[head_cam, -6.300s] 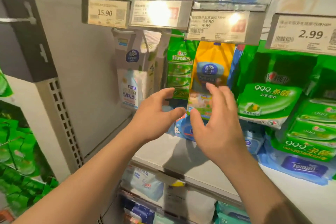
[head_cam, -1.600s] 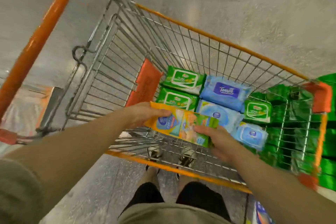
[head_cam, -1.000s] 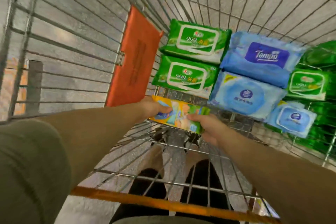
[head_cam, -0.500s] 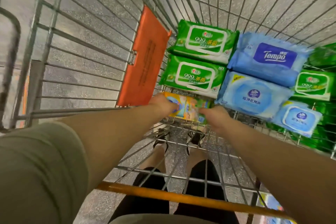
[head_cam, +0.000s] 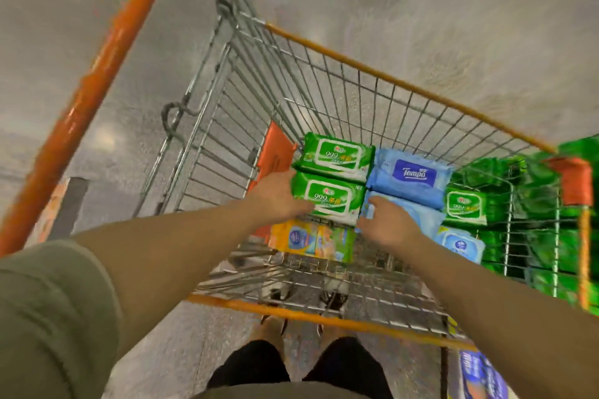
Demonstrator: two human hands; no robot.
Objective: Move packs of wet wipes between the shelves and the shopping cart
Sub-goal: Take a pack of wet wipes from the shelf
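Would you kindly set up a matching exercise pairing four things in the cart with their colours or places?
Things:
1. Tempo pack
2. yellow pack
3. cart flap
4. left hand

Descriptions:
A. orange
B. blue, with a dark label
C. on the nearer big green pack
D. on the cart floor, nearest the person

Pairs: 1-B, 2-D, 3-A, 4-C

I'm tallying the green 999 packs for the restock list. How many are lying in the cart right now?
3. One at the far left, one just nearer under the left hand, and a smaller one at the right. Others may be hidden; the green behind the cart wall is too blurred to count.
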